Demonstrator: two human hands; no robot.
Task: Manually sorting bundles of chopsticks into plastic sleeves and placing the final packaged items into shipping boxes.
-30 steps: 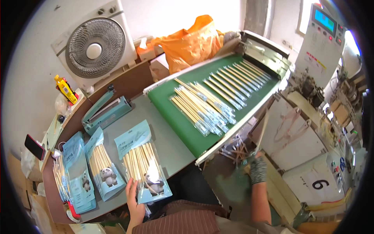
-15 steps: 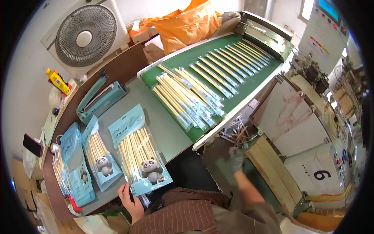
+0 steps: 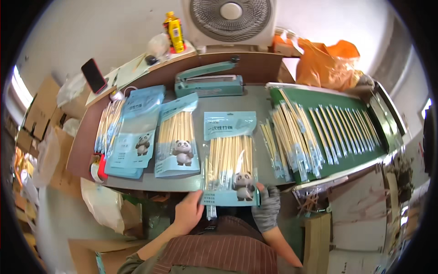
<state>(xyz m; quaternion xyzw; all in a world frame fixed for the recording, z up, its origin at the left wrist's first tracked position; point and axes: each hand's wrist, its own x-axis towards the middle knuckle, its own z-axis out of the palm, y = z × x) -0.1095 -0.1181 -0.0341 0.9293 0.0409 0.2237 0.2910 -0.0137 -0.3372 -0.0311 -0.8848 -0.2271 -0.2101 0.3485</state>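
Observation:
A clear-and-blue bag of chopsticks (image 3: 230, 155) with a panda picture lies at the near edge of the grey table. My bare left hand (image 3: 188, 211) is closed at its lower left corner. At the lower right corner my right hand (image 3: 267, 208), in a grey glove with bare thumb tip, grips the edge; its other fingers are partly hidden. The end of a wrapped chopstick pair (image 3: 211, 212) pokes out below the bag by my left hand. Left of it lie another filled bag (image 3: 178, 141) and a stack of flat blue bags (image 3: 134, 137).
On the right, a green conveyor belt (image 3: 337, 171) carries a heap of wrapped chopsticks (image 3: 296, 137) and a spaced row. A teal heat sealer (image 3: 210, 84) stands behind the bags. Loose chopsticks (image 3: 109, 121) lie far left. A fan (image 3: 230, 11), phone (image 3: 93, 75) and yellow bottle (image 3: 174, 32) are behind.
My view has swung left and levelled. My right hand has come from beside the belt to the bag's right corner. My left hand stays at its lower left corner.

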